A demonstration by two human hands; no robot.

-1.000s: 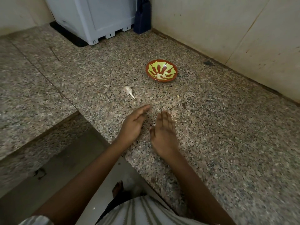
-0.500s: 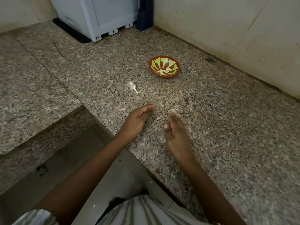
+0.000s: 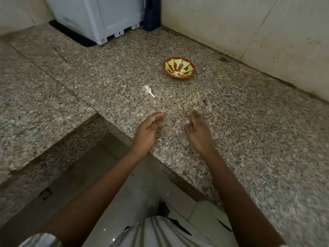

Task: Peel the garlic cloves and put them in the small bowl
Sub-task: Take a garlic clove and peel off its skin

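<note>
1. Granite counter (image 3: pixel 258 143), speckled grey and pink, and right in the middle of it lies the garlic (image 3: pixel 148 90), on its side, on bare stone.
2. Its long axis runs on a diagonal: the fat papery end sits up and to the left, and the thin pale stalk points down and to the right, towards the person.
3. Bowl (image 3: pixel 178 68), red rim with yellow-green pattern, stands upright beyond the garlic and to its right, near it but apart. There are pale bits low inside; whether cloves or pattern, I cannot tell.
4. Left hand (image 3: pixel 147 129) hovers over the counter's near edge, fingers loosely curved, thumb beside the forefinger, gripping nothing. The garlic lies just beyond its fingertips.
5. Right hand (image 3: pixel 197 132) is turned edge-on, fingers loosely bent, nothing visible in it, apart from the left.
6. A few pale flecks (image 3: pixel 197 93) dot the stone beyond the right hand.
7. At the back, a grey appliance (image 3: pixel 99 16) stands against the wall (image 3: pixel 231 24).
</note>
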